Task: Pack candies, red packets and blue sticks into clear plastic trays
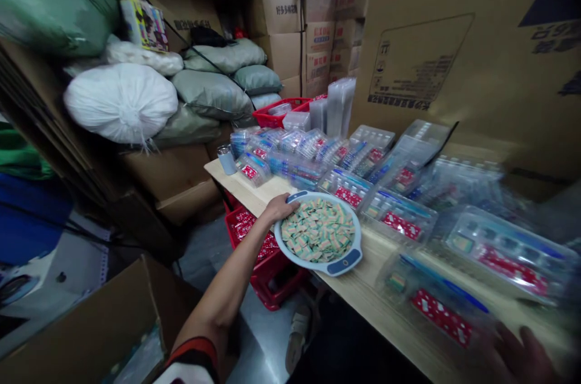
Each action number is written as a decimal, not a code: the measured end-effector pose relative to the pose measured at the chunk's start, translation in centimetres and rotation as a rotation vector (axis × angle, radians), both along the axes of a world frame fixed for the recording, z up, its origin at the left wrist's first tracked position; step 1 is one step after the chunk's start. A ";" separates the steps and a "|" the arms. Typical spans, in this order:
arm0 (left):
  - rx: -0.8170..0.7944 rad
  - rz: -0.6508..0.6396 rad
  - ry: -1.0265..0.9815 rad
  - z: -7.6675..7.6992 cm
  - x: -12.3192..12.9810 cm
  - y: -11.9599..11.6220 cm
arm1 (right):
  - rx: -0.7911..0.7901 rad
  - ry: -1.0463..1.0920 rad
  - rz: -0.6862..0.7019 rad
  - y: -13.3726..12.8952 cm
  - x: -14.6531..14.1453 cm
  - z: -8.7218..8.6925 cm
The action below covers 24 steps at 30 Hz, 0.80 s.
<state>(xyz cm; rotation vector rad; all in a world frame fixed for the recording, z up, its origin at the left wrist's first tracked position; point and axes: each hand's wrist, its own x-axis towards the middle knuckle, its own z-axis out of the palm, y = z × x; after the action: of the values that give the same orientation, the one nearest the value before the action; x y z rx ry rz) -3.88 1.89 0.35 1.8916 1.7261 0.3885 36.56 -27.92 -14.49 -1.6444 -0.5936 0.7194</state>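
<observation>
A blue-rimmed oval basin (361,244) full of small green and beige pieces sits at the front edge of the wooden table (363,293). My left hand (281,208) grips its left rim, thumb over the edge. At the lower right, my right hand (521,350) is blurred, its fingers apart, beside a clear plastic case (408,293) holding a red dotted packet, a blue pen and a small block. More such cases (399,220) lie in a row behind the basin.
Stacked clear cases (313,148), a blue cup (226,161) and a red basket (272,117) stand farther back on the table. Below its front edge are red crates (272,287) with red packets. An open carton (91,323) stands lower left; sacks (122,99) and cartons rise behind.
</observation>
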 end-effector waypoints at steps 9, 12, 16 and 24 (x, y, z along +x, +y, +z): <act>0.604 -0.069 -0.257 4.2 8.2 -11.2 | 0.054 -0.128 -0.027 -1.7 -4.3 7.6; 0.166 -0.482 -0.470 2.8 12.7 -18.7 | 0.028 -0.119 -0.045 -1.7 -4.2 8.0; 0.045 -0.292 -0.576 -1.9 18.3 -21.7 | -0.043 -0.143 -0.032 -1.5 -4.1 8.6; -0.174 -0.043 -0.625 -3.5 22.7 -19.0 | -0.178 -0.145 -0.025 -2.0 -4.0 7.7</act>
<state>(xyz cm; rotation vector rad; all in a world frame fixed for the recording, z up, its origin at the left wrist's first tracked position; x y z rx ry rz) 18.87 -17.12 -3.16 1.4687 1.2512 0.7008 32.52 -29.96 -6.81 -1.8771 -0.6248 0.6535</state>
